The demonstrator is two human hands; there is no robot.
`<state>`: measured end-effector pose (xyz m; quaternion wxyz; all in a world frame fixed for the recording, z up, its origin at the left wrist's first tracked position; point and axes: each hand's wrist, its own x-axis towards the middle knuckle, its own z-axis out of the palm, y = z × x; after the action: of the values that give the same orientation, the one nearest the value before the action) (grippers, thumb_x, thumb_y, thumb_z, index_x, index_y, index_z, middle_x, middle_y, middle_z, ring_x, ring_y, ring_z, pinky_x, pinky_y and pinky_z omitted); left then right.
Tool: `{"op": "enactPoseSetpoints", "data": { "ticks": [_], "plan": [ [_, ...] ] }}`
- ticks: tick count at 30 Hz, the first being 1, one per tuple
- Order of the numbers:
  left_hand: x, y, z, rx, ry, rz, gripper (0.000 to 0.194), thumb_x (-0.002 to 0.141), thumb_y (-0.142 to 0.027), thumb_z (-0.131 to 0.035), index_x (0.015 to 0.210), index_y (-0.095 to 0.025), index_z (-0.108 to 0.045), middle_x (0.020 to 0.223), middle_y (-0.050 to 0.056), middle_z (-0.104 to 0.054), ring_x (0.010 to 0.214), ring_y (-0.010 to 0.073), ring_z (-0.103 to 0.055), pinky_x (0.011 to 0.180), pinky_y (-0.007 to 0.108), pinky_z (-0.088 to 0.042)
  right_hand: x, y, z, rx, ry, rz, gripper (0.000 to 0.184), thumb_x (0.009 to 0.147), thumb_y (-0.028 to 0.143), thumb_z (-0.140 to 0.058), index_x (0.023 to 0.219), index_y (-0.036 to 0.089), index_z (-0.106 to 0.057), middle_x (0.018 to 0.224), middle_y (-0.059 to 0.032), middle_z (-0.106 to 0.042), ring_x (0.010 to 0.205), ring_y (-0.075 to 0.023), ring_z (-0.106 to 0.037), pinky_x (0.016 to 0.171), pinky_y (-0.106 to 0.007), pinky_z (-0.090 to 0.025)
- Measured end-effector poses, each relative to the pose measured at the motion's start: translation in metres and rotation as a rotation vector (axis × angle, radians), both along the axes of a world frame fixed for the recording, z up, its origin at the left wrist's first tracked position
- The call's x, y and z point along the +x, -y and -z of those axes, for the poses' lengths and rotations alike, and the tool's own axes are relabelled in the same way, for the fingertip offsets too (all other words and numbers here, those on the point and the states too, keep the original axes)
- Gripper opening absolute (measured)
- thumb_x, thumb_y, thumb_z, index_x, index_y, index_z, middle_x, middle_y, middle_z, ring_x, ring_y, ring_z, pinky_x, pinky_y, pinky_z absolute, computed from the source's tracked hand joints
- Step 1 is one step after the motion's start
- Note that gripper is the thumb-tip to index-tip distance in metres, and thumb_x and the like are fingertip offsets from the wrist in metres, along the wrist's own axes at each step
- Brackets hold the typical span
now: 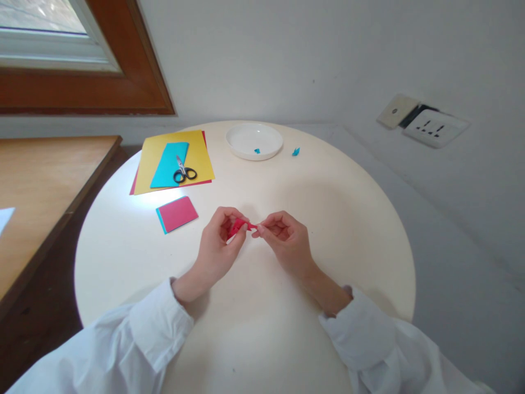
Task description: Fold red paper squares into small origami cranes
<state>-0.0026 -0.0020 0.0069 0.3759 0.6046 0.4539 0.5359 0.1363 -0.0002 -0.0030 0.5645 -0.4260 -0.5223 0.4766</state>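
Note:
Above the middle of the table, a small piece of folded red paper (237, 226) is held between both hands. My left hand (220, 241) is closed around its body, thumb pressed against the near side. The fingertips of my right hand (286, 238) pinch the thin point at its right end. Part of the folded paper is hidden behind the left fingers, so its full shape cannot be made out. To the left of my left hand lies a small stack of square paper (178, 213), red on top with blue showing at the edge.
The round white table (254, 339) stands against the wall. At its back left, scissors (184, 171) lie on blue paper (166, 164) over yellow paper (151, 153). A white plate (238, 143) holds a small blue paper piece (257, 151); another blue folded piece (296, 151) lies beside it.

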Motion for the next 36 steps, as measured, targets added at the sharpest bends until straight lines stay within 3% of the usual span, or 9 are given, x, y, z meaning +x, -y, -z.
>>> {"op": "enactPoseSetpoints", "data": {
  "ticks": [12, 18, 36],
  "plan": [
    [-0.0012, -0.0021, 0.0017, 0.013, 0.006, -0.014, 0.013, 0.075, -0.012, -0.056, 0.084, -0.019, -0.050, 0.075, 0.001, -0.059, 0.069, 0.0116, -0.059, 0.058, 0.022, -0.047, 0.0009, -0.0023, 0.0013, -0.014, -0.027, 0.007, 0.023, 0.071, 0.039, -0.067, 0.074, 0.019, -0.055, 0.067, 0.0010, -0.063, 0.062, -0.0144, -0.066, 0.063, -0.030, -0.054],
    [-0.0003, -0.0014, 0.0002, 0.008, -0.007, -0.002, 0.012, 0.075, -0.012, -0.056, 0.082, -0.019, -0.050, 0.073, 0.000, -0.058, 0.067, 0.0116, -0.059, 0.056, 0.023, -0.047, 0.0001, -0.0028, 0.0044, -0.020, -0.043, -0.030, 0.027, 0.066, 0.037, -0.072, 0.078, 0.020, -0.055, 0.071, 0.0017, -0.061, 0.065, -0.0134, -0.065, 0.067, -0.030, -0.054],
    [-0.0005, -0.0001, 0.0008, 0.010, -0.026, 0.008, 0.010, 0.077, -0.014, -0.055, 0.083, -0.019, -0.049, 0.076, 0.001, -0.058, 0.069, 0.0120, -0.059, 0.058, 0.024, -0.047, 0.0001, -0.0007, 0.0001, 0.037, -0.029, -0.044, 0.016, 0.071, 0.027, -0.067, 0.071, 0.018, -0.053, 0.064, 0.0050, -0.055, 0.056, -0.0096, -0.062, 0.060, -0.025, -0.051]
  ]
}}
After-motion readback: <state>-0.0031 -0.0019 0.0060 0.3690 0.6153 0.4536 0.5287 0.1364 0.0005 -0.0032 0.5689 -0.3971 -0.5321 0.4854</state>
